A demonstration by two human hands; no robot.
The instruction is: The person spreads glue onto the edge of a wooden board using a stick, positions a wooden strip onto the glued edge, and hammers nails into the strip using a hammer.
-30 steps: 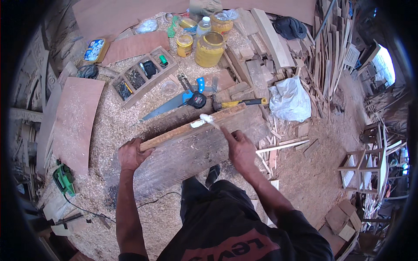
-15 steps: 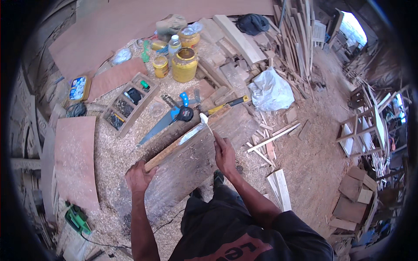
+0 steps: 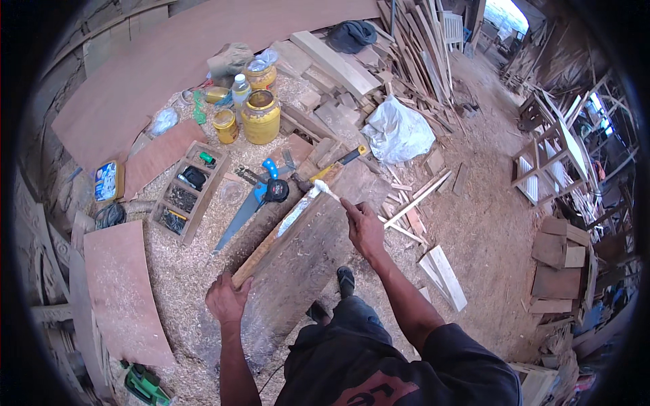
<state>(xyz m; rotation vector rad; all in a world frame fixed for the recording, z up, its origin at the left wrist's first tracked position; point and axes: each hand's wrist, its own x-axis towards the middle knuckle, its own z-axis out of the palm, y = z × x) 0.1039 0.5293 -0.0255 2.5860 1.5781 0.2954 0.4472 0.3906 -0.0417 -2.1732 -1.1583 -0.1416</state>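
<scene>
While the right hand (image 3: 365, 233) pinches a thin pale stick (image 3: 331, 194) between thumb and fingers, the stick's white-loaded tip (image 3: 321, 186) touches the long upper edge of the wooden board (image 3: 315, 247). From that grip the tip points up and left, so the stick crosses the edge at an angle instead of lying along it. The board's long axis slants from its lower left end, by the left hand (image 3: 227, 298), to its upper right end. A white smear (image 3: 295, 218) trails from the tip down the edge toward the left end; bare brown shows on the edge both short of the left hand and beyond the tip toward the right end. The right hand, above the board's face, is clearly the nearer one to the smear. The left hand is closed over the board's lower left corner, thumb on the face; its fingertips are partly hidden.

Just beyond the board's upper edge lie a blue-handled saw (image 3: 242, 220), a black tape measure (image 3: 276, 191) and a yellow-and-black hammer (image 3: 347, 160). Farther beyond that edge stand a compartmented wooden tray (image 3: 187, 230) and an open yellow jar (image 3: 261, 124). Off the board's upper right end rests a white plastic bag (image 3: 398, 132).
</scene>
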